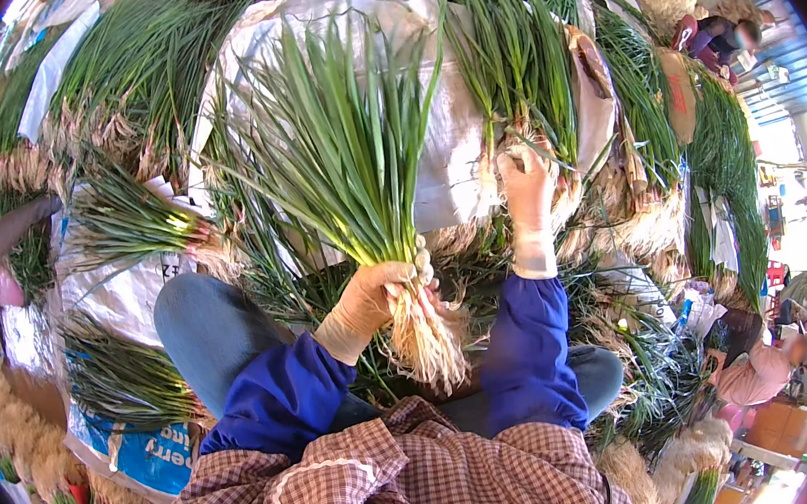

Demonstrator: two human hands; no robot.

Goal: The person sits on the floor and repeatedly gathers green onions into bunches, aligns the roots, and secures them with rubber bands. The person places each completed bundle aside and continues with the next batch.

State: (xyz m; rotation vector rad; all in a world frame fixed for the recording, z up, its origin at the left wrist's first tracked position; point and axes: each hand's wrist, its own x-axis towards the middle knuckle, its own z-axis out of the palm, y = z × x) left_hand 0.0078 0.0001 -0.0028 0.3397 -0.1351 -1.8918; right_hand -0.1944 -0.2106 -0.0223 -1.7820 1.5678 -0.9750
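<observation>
My left hand (pixel 371 296), in a pale glove, grips a bunch of scallions (pixel 366 175) just above the roots. The green leaves fan out away from me, and the pale roots (pixel 427 338) hang toward my lap. My right hand (pixel 527 180), also gloved, is at the root end of more scallions (pixel 516 63) lying on a white woven sack (pixel 439 167). Its fingers are bent against the stem bases; whether they are closed on a stem is hidden.
Heaps of scallions (pixel 133 66) lie at the upper left. Smaller bunches (pixel 135 221) rest on printed sacks (pixel 136 446) by my left knee (pixel 213 331). More scallions (pixel 719 167) are piled at right, where people (pixel 756 373) sit. Loose leaves (pixel 630 368) lie beside my right knee.
</observation>
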